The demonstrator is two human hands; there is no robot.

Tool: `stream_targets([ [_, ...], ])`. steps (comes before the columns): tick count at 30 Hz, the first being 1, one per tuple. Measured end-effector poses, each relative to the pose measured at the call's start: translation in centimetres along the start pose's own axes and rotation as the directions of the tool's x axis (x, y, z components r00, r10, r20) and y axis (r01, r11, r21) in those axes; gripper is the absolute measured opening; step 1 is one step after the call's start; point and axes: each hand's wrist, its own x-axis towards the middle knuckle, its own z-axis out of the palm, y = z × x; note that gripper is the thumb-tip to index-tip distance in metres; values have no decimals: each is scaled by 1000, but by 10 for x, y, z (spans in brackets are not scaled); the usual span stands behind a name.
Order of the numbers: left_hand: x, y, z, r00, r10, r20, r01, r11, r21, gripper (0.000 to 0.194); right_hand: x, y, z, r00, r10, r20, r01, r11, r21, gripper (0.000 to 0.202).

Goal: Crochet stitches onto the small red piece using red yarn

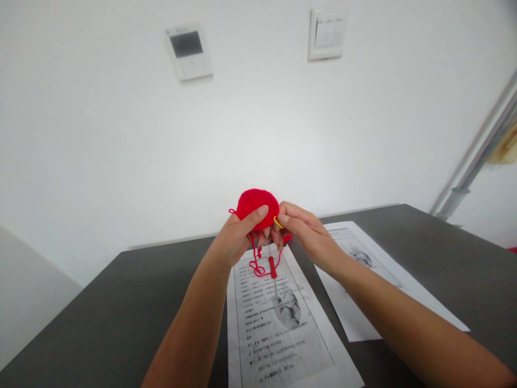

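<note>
Dark table (161,291), white wall (121,134) behind: red knitted piece (256,200) held above it, clamped under the thumb of the left hand (236,237). Red yarn (257,265) is trailed below, looped near a red-handled hook (272,268), and could be snagged by lifting. Yellow loop (278,222) at the right edge, seemingly pinched by the right hand (307,229); stitches could be distorted by tugging.

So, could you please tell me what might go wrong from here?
The loose red yarn loops right by the tool, so it might snag or tangle if either is pulled. The yellow clip sits at the edge of the red piece, by the right hand; a careless tug could perhaps work it loose.
</note>
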Motion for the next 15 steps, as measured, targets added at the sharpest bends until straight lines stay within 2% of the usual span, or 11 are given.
stream_targets([
  [15, 0, -1, -1, 999, -37, 13, 36, 999, 20, 58, -1, -4, 2, 1000, -8, 9, 8, 1000, -16, 23],
])
